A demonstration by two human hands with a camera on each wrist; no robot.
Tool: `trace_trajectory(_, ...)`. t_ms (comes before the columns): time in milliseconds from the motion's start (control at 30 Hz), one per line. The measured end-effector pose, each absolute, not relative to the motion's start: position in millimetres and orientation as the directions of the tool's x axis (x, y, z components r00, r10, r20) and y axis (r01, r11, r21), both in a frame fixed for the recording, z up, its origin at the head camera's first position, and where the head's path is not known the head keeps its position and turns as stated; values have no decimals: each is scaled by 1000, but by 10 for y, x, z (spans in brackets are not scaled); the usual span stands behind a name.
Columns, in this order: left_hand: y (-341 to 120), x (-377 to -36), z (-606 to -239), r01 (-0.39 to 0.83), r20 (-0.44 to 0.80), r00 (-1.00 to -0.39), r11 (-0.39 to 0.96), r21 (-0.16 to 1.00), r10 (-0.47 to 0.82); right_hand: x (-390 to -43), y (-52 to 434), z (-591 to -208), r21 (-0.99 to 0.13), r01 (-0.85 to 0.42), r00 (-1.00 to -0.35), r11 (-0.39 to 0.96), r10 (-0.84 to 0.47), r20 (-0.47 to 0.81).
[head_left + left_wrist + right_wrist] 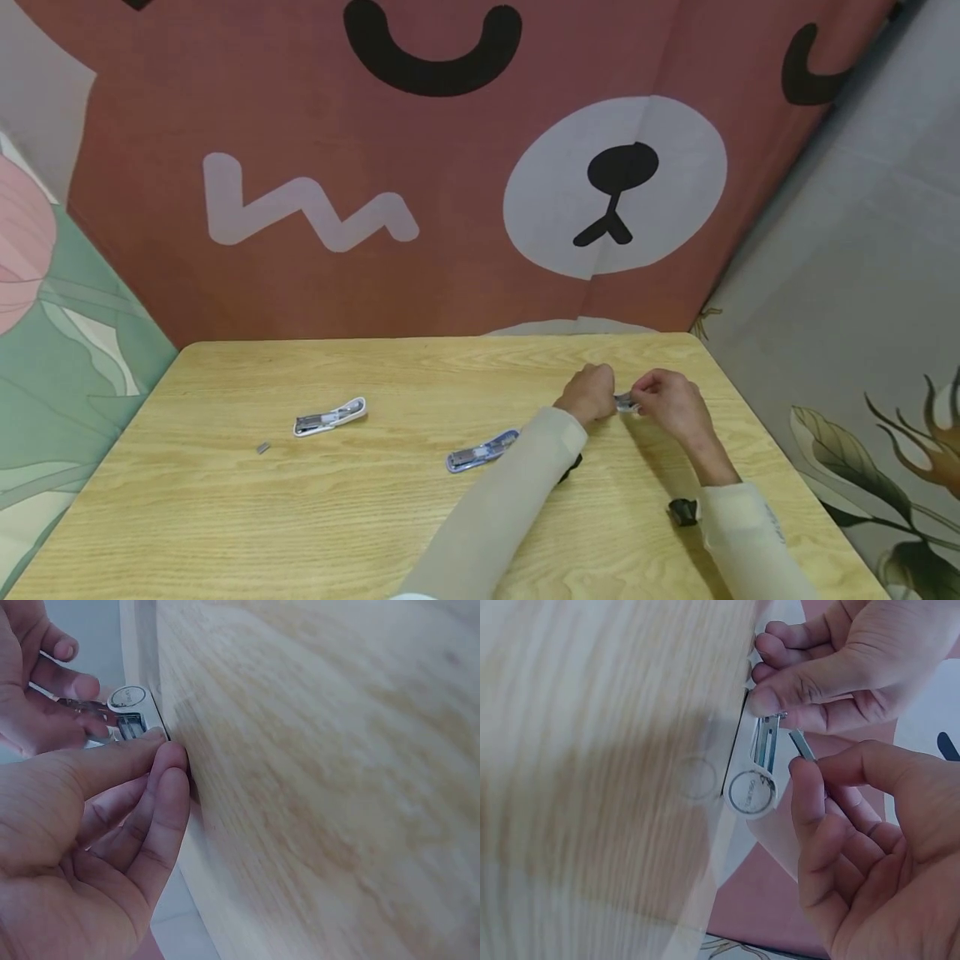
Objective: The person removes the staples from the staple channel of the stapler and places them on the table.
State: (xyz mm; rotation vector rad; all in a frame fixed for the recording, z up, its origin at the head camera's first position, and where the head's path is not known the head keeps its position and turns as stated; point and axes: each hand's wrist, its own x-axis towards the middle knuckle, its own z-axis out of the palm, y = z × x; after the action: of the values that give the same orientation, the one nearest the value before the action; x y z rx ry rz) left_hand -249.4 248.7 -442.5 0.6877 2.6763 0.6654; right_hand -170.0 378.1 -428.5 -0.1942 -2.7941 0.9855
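My left hand (588, 395) pinches one end of a small white stapler (751, 792) low over the right part of the table. The stapler is opened up, with its metal staple channel (765, 742) exposed and a round disc on its far end. Between thumb and forefinger, my right hand (889, 832) holds a short strip of staples (802, 744) just beside that channel. In the left wrist view the stapler (141, 709) is partly hidden by the left thumb, and the right hand (37, 697) is close behind it.
A blue stapler (480, 452) lies opened near the left forearm, which covers its right end. Further left lies a white stapler (330, 417), also opened, with a small strip of staples (263, 447) beside it. The wooden table (300, 525) meets a bear-printed curtain (450, 283) at the back.
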Motion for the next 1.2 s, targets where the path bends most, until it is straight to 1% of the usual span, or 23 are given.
trace_trajectory(100,2500,-2495,-4423,384,-157,-843,781,493,514,-1647,3794,-4254,-626,78,-976,776,189,113)
trace_trajectory(233,2473,-2485,-4435,392,-150,-847,790,473,510,-1542,3775,-4249,-626,54,-981,778,157,111)
trace_trajectory(367,2440,-2491,-4435,409,-118,-849,782,470,515,-1446,3727,-4251,-642,5,-988,767,103,116)
trace_trajectory(500,2406,-2493,-4420,429,-83,-852,779,458,517,-1384,3638,-4291,-672,-16,-996,741,44,73)
trace_trajectory(567,2386,-2495,-4421,429,-76,-857,786,444,510,-1371,3590,-4323,-670,-28,-999,742,8,51)
trace_trajectory(700,2351,-2489,-4425,430,-69,-859,789,439,506,-1346,3521,-4368,-638,-41,-999,769,-23,37)
trace_trajectory(933,2326,-2474,-4454,403,-85,-867,792,459,491,-1323,3478,-4381,-540,-51,-999,840,-36,38)
trace_trajectory(1200,2300,-2464,-4443,385,-95,-874,798,464,477,-1359,3455,-4385,-505,-23,-1000,863,-22,9)
